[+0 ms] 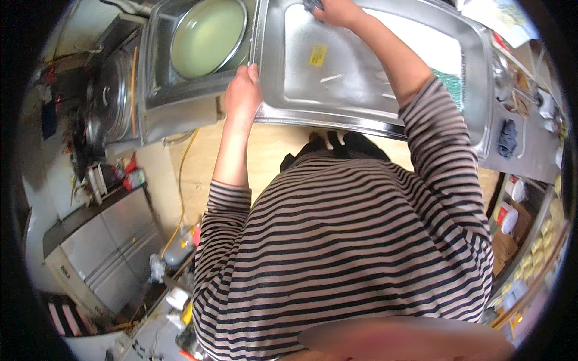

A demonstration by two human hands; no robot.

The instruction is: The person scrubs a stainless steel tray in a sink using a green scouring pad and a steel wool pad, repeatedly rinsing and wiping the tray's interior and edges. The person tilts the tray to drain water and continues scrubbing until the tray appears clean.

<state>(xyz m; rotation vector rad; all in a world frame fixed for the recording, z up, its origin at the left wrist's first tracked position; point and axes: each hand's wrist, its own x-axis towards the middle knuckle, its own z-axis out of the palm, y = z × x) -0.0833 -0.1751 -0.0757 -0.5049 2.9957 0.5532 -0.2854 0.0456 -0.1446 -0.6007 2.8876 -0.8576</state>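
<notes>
A large, rectangular stainless steel basin (325, 92) spreads before me, with a yellow sticker (318, 54) on its inner surface. My left hand (244, 92) is closed around the rim near its front left corner. At the top edge of the view, my right hand (336, 11) presses a dark grey wad (311, 4), a cloth or scrubber, against the basin's far inner side. The picture's edge cuts the wad off. Left of my left hand, a round metal bowl (207, 38) of cloudy pale-green liquid stands inside a steel sink (158, 81).
A round metal lid (110, 94) and a wooden stick (134, 90) lie at the far left. Below are a steel-doored cabinet (113, 243), a gas cylinder (179, 250) and a yellow hose (181, 180). A dark cloth (508, 139) rests on the right counter (526, 158), above white tubs (508, 219).
</notes>
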